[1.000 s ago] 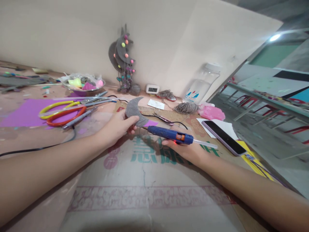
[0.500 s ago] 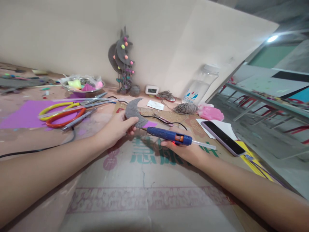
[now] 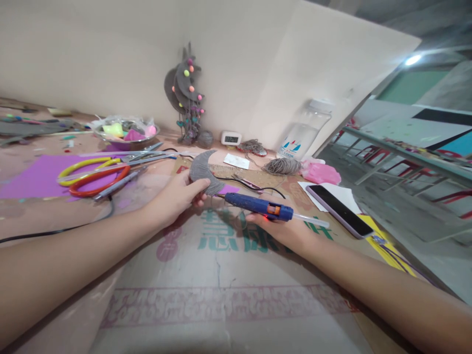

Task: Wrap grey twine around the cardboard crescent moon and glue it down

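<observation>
A grey yarn-wrapped crescent (image 3: 202, 172) is pinched between the thumb and fingers of my left hand (image 3: 186, 191), above the printed cardboard (image 3: 221, 275). My right hand (image 3: 280, 228) is wrapped round a blue glue gun (image 3: 254, 204), which has a red light lit and a clear glue stick (image 3: 311, 220) standing out of its back. The gun's nozzle points left, at the lower edge of the crescent; whether it touches cannot be made out. A piece of purple paper (image 3: 230, 189) shows just behind the nozzle.
Scissors (image 3: 99, 184) with yellow and red handles lie left on purple paper (image 3: 37, 177). Behind are a bowl (image 3: 125, 142), a crescent decoration (image 3: 188, 88), a timer (image 3: 231, 138), grey yarn (image 3: 283, 166) and a bottle (image 3: 304, 130). A phone (image 3: 339, 210) lies right.
The whole view has shifted very slightly. The glue gun's nozzle has stayed by the crescent's lower edge, and both hands keep their hold.
</observation>
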Tool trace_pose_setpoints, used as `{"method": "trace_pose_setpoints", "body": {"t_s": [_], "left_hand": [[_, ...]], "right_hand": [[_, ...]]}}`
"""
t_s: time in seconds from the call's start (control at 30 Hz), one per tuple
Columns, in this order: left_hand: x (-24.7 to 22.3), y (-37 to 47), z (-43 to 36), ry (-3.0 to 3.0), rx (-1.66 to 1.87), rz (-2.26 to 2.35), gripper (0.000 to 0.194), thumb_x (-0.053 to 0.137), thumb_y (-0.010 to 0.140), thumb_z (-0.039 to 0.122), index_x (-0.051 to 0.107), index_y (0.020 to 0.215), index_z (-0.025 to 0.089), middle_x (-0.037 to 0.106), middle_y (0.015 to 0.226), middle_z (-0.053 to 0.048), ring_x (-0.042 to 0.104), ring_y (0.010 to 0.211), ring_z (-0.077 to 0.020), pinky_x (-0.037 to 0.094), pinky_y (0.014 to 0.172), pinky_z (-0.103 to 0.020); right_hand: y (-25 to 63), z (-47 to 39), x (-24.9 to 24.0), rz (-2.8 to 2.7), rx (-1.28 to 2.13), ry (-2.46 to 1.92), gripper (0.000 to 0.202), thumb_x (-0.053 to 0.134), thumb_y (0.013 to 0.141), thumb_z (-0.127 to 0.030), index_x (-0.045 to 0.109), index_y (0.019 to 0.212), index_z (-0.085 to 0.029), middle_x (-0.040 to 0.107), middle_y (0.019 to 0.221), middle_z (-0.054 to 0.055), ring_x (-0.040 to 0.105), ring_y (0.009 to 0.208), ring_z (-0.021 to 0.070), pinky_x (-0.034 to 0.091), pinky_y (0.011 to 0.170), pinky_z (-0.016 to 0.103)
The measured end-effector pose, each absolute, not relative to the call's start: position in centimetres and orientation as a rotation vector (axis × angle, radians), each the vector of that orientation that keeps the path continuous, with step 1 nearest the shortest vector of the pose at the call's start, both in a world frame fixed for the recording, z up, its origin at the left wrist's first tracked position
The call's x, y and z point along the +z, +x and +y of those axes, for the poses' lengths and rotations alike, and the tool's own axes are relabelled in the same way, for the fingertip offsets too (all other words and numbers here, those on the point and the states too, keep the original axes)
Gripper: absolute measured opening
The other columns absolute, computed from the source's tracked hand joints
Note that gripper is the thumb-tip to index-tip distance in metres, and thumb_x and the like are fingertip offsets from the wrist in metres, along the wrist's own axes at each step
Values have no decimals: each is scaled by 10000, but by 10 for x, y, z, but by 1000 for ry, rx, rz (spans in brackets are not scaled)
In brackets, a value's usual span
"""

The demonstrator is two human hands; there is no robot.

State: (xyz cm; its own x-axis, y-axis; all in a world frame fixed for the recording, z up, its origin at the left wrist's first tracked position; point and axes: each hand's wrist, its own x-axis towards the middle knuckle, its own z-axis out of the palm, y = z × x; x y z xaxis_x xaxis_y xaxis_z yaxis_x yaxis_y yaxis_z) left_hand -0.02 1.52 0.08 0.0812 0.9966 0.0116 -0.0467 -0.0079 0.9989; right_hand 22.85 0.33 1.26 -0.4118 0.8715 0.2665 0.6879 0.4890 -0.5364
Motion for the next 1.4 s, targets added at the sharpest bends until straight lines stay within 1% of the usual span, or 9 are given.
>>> {"method": "trace_pose_setpoints", "body": {"t_s": [0.17, 0.33, 0.47, 0.63, 0.77, 1.0, 1.1, 1.23, 1.4], "left_hand": [[-1, -1, 16, 1221, 1186, 1136, 177, 591, 736, 308, 490, 724, 163, 506, 523, 52, 448, 417, -59, 364, 406, -158], [0, -1, 16, 1209, 1180, 1120, 171, 586, 741, 303, 487, 717, 166, 499, 514, 57, 440, 414, -58, 364, 409, -158], [1, -1, 15, 1190, 1183, 1125, 163, 587, 739, 296, 497, 709, 164, 508, 516, 53, 443, 410, -56, 365, 410, -158], [-2, -1, 17, 1178, 1197, 1118, 172, 597, 737, 303, 497, 712, 166, 516, 520, 51, 452, 415, -56, 375, 419, -162], [-3, -2, 17, 1184, 1187, 1128, 168, 586, 746, 300, 494, 707, 165, 513, 523, 51, 453, 420, -56, 383, 431, -166], [3, -1, 14, 1214, 1176, 1141, 166, 567, 748, 298, 484, 695, 164, 508, 518, 48, 444, 422, -60, 364, 418, -160], [5, 0, 13, 1208, 1175, 1131, 166, 573, 739, 303, 488, 698, 166, 509, 524, 49, 442, 421, -61, 364, 420, -163], [6, 0, 12, 1246, 1158, 1170, 181, 556, 748, 298, 489, 651, 161, 509, 513, 41, 444, 423, -61, 343, 410, -156], [6, 0, 12, 1236, 1166, 1167, 178, 564, 741, 313, 485, 670, 170, 512, 517, 48, 452, 425, -67, 355, 423, -165]], "right_hand": [[229, 3, 15, -2214, 450, -1291, 269, 603, 751, -456, 565, 697, -195, 565, 637, -5, 525, 584, 131, 396, 521, 239], [229, 2, 15, -2201, 429, -1297, 264, 606, 754, -446, 550, 680, -199, 558, 619, -23, 530, 588, 127, 404, 561, 244], [230, 3, 15, -2183, 455, -1310, 268, 605, 748, -457, 559, 689, -200, 574, 642, -14, 552, 614, 140, 422, 578, 255], [229, 4, 18, -2109, 520, -1388, 268, 606, 726, -473, 590, 760, -208, 623, 704, 11, 593, 660, 177, 456, 580, 279], [229, 5, 19, -2109, 528, -1413, 279, 587, 729, -486, 581, 737, -207, 634, 717, 27, 605, 670, 192, 466, 562, 287], [233, 9, 13, -2061, 455, -1408, 313, 596, 716, -507, 591, 765, -198, 649, 762, 32, 615, 706, 192, 491, 642, 306], [235, 10, 11, -2083, 451, -1396, 294, 587, 735, -495, 595, 781, -204, 653, 766, 29, 617, 700, 190, 487, 625, 299], [234, 9, 13, -2063, 459, -1411, 266, 594, 742, -474, 597, 752, -209, 647, 708, 16, 607, 646, 182, 475, 577, 286], [234, 11, 13, -2072, 450, -1401, 252, 588, 754, -461, 586, 722, -211, 632, 678, 6, 592, 608, 168, 466, 551, 274]]}}
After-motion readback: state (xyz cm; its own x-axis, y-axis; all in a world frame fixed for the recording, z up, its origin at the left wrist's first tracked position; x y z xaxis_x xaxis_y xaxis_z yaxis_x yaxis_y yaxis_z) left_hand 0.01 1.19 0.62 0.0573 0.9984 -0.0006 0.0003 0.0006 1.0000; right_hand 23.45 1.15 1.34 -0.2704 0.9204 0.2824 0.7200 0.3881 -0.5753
